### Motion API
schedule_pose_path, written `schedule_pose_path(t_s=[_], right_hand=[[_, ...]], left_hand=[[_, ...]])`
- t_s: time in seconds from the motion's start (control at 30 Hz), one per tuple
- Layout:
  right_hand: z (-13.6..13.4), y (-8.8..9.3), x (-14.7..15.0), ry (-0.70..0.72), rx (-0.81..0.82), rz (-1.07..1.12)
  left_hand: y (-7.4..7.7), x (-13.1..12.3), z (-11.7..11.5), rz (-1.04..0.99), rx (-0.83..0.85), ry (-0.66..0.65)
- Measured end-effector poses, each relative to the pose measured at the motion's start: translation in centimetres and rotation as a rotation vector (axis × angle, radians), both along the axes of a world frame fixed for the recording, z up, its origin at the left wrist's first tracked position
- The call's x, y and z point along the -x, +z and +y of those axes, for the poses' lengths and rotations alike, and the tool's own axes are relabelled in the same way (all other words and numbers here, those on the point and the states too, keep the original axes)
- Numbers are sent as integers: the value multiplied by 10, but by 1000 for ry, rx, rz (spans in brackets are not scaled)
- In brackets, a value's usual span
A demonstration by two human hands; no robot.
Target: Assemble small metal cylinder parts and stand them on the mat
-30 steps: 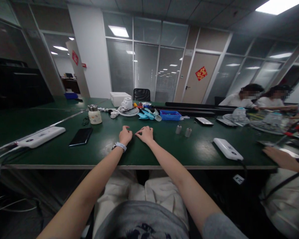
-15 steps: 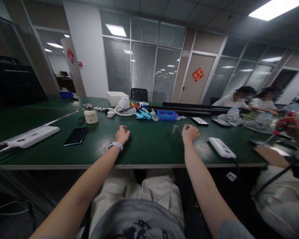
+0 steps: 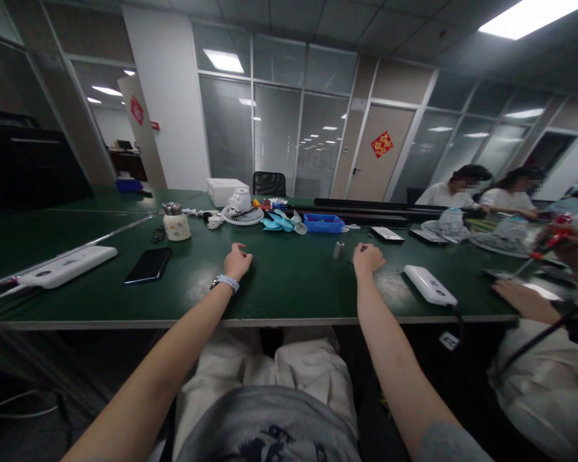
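Note:
My left hand (image 3: 237,261) rests on the green table (image 3: 289,289), its fingers loosely bent and the thumb apart, with nothing seen in it. A watch with a pale strap (image 3: 228,282) is on that wrist. My right hand (image 3: 368,258) lies on the table further right, relaxed, fingers slightly curled and apparently holding nothing. Just left of it, without contact, a small grey metal cylinder (image 3: 338,249) stands upright. The undersides of both hands are hidden.
At left are a black phone (image 3: 148,265), a white power bank (image 3: 70,266) and a cream bottle (image 3: 176,226). Further back lie light-blue fan blades (image 3: 282,221) and a blue tray (image 3: 324,223). Another white power bank (image 3: 429,285) is at right, near a co-worker's hand with a red screwdriver (image 3: 539,253).
The view has shifted very slightly. Both my hands stay in nearly the same place, and the metal cylinder has not moved.

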State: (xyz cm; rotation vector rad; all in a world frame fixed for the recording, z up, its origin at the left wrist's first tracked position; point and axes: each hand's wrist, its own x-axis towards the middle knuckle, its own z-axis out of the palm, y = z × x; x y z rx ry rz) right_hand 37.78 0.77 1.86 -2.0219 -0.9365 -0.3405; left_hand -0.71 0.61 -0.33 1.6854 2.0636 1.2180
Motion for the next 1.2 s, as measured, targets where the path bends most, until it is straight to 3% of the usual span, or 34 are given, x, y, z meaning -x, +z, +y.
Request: schedule_pose_path(t_s=[0.8,0.87,0.97,1.07,1.2], right_hand=[[-8,6,7,-5,25,30],[-9,5,7,-4,33,49],[-9,4,8,-5,21,56],[-9,5,10,-33,-90,-39],[-4,6,23,121,-184,-218]], left_hand=[[2,-2,-2,-72,-18,-13],[5,-4,0,-199,-67,-44],[11,-6,4,-580,-113,-163],[19,-3,7,-924,-66,-255],[24,7,7,-1068,-6,-373]])
